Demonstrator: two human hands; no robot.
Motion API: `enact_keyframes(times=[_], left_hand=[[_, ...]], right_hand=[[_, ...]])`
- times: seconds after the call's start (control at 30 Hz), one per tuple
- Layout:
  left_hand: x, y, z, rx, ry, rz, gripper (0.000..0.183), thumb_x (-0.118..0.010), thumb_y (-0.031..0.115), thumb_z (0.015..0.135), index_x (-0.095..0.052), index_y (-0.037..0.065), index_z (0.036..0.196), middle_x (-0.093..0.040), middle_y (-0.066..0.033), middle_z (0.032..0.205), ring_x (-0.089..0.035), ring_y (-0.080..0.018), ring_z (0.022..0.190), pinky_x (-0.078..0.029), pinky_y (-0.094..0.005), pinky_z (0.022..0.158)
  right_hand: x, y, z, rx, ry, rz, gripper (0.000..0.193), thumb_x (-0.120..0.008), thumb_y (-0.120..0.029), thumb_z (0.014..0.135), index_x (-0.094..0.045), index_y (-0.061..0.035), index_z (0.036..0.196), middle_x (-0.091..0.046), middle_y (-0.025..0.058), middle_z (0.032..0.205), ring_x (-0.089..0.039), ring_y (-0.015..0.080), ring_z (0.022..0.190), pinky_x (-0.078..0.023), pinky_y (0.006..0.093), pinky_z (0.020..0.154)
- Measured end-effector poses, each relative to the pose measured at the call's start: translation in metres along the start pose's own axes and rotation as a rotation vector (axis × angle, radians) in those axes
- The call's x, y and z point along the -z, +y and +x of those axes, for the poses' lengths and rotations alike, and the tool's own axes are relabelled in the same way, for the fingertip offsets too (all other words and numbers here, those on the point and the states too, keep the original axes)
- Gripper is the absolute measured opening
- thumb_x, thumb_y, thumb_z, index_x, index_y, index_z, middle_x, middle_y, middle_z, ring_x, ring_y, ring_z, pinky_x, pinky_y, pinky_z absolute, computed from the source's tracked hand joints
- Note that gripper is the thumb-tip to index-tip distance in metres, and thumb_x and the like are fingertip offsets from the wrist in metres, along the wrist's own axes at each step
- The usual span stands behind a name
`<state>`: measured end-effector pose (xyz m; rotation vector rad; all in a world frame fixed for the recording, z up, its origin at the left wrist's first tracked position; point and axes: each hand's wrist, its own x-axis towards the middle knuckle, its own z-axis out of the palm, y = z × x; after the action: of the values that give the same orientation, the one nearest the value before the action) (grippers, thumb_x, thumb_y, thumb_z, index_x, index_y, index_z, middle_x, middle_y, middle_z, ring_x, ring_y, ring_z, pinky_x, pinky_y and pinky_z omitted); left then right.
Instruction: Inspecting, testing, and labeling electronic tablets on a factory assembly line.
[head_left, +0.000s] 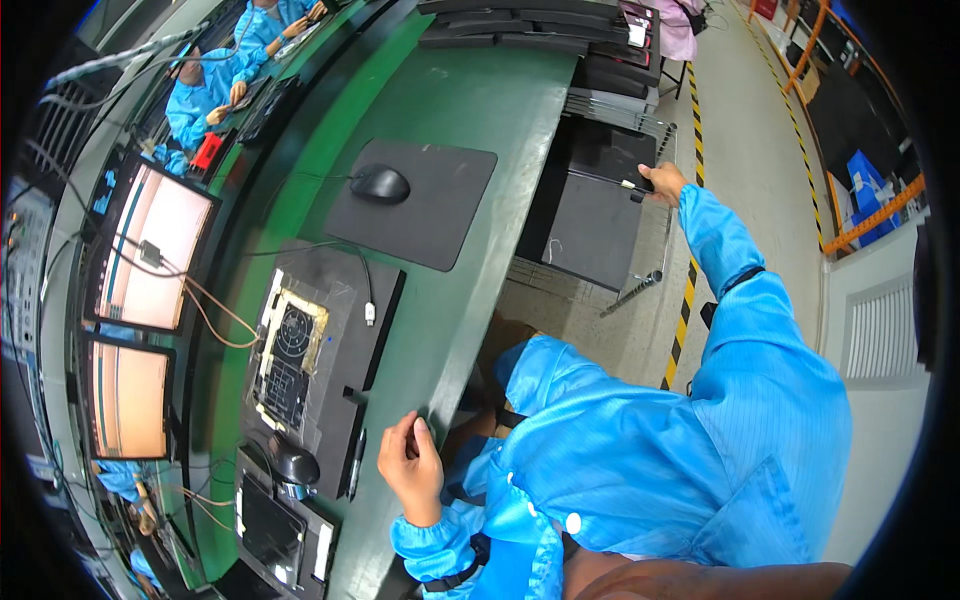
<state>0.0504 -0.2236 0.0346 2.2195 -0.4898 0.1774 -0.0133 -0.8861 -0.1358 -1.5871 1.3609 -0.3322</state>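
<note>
1. Smock: bright blue, satiny cloth with fine, darker parallel lines; loose cut, creased across the front.
2. Fastenings: round white snap on the front, with smaller pale snaps near it.
3. Stitched panel: same blue, angular outline, seams visible; whether it is a pocket cannot be told.
4. Right sleeve: long, full, gathered at the cuff; narrow black band encircles the forearm.
5. Left sleeve: matching blue, cuff puckered; black strap around it.
6. Left grip and right grip: bare.
</note>
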Motion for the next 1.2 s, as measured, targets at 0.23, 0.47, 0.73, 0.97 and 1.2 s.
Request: enact_keyframes(times=[0.23, 0.47, 0.73, 0.97, 1.2], left_hand=[[0.015, 0.005, -0.011, -0.198, 0.109, -0.050, 0.019, -0.072, -0.002, 0.088, -0.072, -0.001, 0.107, -0.068, -0.0122, 0.088, -0.065, -0.0195, 0.071, -0.051, -0.0290, 0.064], [0.035, 0.054, -0.003, -0.168, -0.101, -0.161, 0.070, -0.078, 0.018, 0.088, -0.048, 0.002, 0.150, -0.051, -0.0229, 0.145, -0.055, -0.0353, 0.130, -0.044, -0.0443, 0.110], [0.028, 0.046, 0.023, 0.522, -0.689, -0.701, 0.041, -0.077, 0.021, 0.094, -0.062, 0.001, 0.126, -0.066, -0.0010, 0.109, -0.060, -0.0101, 0.098, -0.049, -0.0283, 0.087], [0.097, -0.006, -0.056, 0.505, 0.366, -1.394, 0.033, -0.062, 0.011, 0.100, -0.060, 0.001, 0.131, -0.069, -0.0141, 0.126, -0.066, -0.0302, 0.116, -0.052, -0.0460, 0.104], [0.127, -0.041, -0.071, 0.299, 0.617, -1.757, 0.024, -0.061, 0.013, 0.103, -0.068, 0.001, 0.121, -0.072, -0.0144, 0.124, -0.066, -0.0298, 0.121, -0.053, -0.0482, 0.105]], right_hand=[[0.066, -0.018, -0.005, 0.489, 0.167, 0.435, 0.046, -0.068, -0.033, 0.099, -0.062, 0.0003, 0.130, -0.068, 0.0078, 0.123, -0.064, 0.0187, 0.113, -0.050, 0.0350, 0.097], [0.128, -0.140, -0.155, 0.722, -0.430, 0.414, 0.033, -0.064, -0.020, 0.103, -0.064, 0.0019, 0.127, -0.070, 0.0054, 0.115, -0.066, 0.0120, 0.104, -0.050, 0.0261, 0.092], [-0.134, -0.256, -0.333, 0.676, -1.492, 0.323, 0.034, -0.058, -0.028, 0.105, -0.069, 0.0005, 0.121, -0.072, 0.0086, 0.111, -0.065, 0.0182, 0.110, -0.047, 0.0320, 0.100], [-0.260, -0.229, -0.358, 1.876, -0.738, -0.521, 0.028, -0.066, -0.013, 0.097, -0.069, -0.0063, 0.124, -0.063, 0.0119, 0.132, -0.053, 0.0281, 0.134, -0.033, 0.0518, 0.118], [-0.241, -0.203, -0.449, 1.398, -1.206, 0.106, 0.021, -0.067, -0.019, 0.099, -0.067, -0.0026, 0.112, -0.073, 0.0122, 0.099, -0.071, 0.0290, 0.095, -0.055, 0.0377, 0.085]])
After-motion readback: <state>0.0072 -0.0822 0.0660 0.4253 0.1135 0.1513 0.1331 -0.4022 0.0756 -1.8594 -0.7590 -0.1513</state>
